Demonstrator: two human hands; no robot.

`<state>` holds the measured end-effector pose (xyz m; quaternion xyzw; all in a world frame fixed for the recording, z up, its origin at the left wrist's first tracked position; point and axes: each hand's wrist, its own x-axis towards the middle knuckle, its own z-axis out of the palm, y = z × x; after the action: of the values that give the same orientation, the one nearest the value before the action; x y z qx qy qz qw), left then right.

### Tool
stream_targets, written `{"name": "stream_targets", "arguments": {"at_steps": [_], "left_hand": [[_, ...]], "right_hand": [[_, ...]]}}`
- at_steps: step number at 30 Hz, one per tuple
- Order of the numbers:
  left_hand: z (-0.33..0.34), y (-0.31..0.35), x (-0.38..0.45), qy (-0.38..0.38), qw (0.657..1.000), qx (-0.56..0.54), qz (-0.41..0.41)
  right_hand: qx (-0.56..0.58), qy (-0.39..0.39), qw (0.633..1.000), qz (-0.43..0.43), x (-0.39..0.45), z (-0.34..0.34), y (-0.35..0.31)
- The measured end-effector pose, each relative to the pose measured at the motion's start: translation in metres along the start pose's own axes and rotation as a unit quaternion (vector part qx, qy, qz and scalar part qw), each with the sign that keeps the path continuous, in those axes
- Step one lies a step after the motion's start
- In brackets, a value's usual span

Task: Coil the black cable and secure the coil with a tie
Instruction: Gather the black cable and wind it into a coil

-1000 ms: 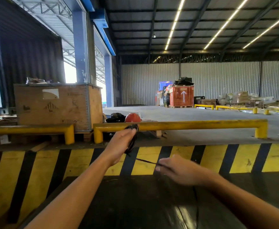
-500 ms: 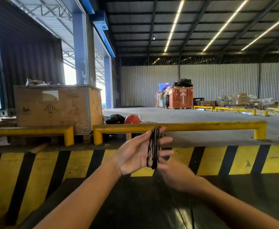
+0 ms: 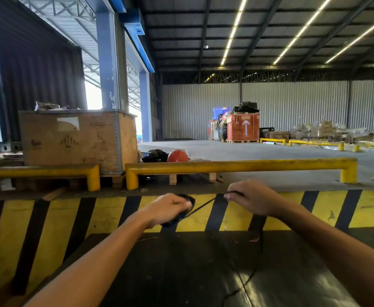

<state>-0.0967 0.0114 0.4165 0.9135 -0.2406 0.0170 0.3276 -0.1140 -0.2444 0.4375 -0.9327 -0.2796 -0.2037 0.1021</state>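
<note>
half a second ago the hands met at the coil; now the right hand [image 3: 249,197] has drawn apart, fingers pinching a taut cable [image 3: 203,205] strand. the left hand [image 3: 167,209] fingers stay closed over the coil [image 3: 187,208], mostly hiding it above the dark surface [image 3: 181,273].

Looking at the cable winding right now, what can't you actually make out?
- Coil, head view: mostly covered by the closed left hand and blurred; loop count unreadable.
- Cable's free end: the strand disappears into the right hand.
- Tie: none distinguishable.
- Loose cable below: dark against the black surface, path unclear.
</note>
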Motion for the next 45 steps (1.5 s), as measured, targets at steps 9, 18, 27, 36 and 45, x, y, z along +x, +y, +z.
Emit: {"name": "stream_targets", "arguments": {"at_steps": [9,18,27,36,45], "left_hand": [[0.005,0.031,-0.008,-0.274,0.806,-0.520,0.072],[-0.038,0.068,0.009,0.135,0.836,-0.517,0.122],[-0.020,0.022,-0.004,0.077,0.994,-0.072,0.016],[0.007,0.035,-0.018,-0.178,0.929,-0.323,0.015],[-0.017,0.062,-0.002,-0.091,0.798,-0.583,0.123]], "right_hand": [[0.009,0.030,0.999,0.036,0.007,0.018,0.003],[0.048,0.026,0.998,-0.028,0.011,0.028,-0.062],[-0.002,0.038,0.997,-0.062,0.009,-0.023,-0.045],[0.052,0.187,0.980,0.035,0.012,-0.020,-0.017],[0.116,-0.019,0.993,-0.012,-0.025,0.045,-0.071]]}}
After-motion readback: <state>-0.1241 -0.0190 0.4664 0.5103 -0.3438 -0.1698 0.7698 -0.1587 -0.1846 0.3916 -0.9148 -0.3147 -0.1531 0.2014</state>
